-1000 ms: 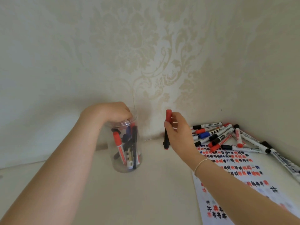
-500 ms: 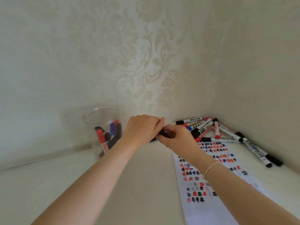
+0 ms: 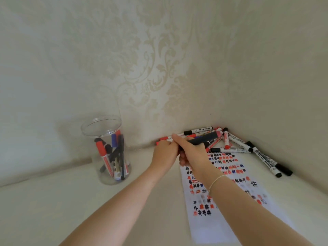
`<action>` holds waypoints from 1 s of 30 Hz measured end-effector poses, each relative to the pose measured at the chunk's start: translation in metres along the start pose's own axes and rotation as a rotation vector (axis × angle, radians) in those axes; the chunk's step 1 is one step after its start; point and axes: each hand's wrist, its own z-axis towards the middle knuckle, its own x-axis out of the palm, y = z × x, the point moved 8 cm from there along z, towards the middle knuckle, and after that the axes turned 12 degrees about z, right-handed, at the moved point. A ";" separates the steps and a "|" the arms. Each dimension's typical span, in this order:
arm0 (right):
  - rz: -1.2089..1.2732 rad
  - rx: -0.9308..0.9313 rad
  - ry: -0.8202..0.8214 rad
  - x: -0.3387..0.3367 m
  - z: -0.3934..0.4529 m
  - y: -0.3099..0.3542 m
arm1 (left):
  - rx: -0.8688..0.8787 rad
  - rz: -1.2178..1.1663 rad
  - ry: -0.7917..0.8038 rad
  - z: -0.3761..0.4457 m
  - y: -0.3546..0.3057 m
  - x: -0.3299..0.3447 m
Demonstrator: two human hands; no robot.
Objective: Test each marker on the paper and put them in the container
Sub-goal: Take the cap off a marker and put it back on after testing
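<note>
The right hand (image 3: 192, 153) grips a dark, stiff plastic marker (image 3: 204, 139) mid-barrel while the left hand (image 3: 166, 150) pinches its end; light and smooth, probably best held by the barrel.

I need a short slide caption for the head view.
Both hands hold a dark marker above the test paper, beside a clear jar.

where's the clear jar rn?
Head view, left of centre: the clear jar stands upright on the table by the back wall, left of both hands, with several markers inside.
</note>
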 end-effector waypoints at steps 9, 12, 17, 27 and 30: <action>-0.481 -0.322 0.139 0.023 -0.013 0.031 | -0.138 -0.377 0.318 -0.008 0.013 0.018; -0.513 -0.323 0.187 0.021 -0.009 0.037 | -0.092 -0.337 0.396 -0.006 0.004 0.022; -0.590 -0.204 0.313 0.011 -0.002 0.036 | -0.194 -0.182 0.343 0.011 0.024 0.008; -0.254 -0.093 0.111 -0.032 0.001 0.032 | -0.025 0.115 0.026 0.022 0.031 -0.004; -0.284 0.034 0.047 -0.054 -0.008 0.010 | 0.090 0.416 0.132 0.008 0.025 0.014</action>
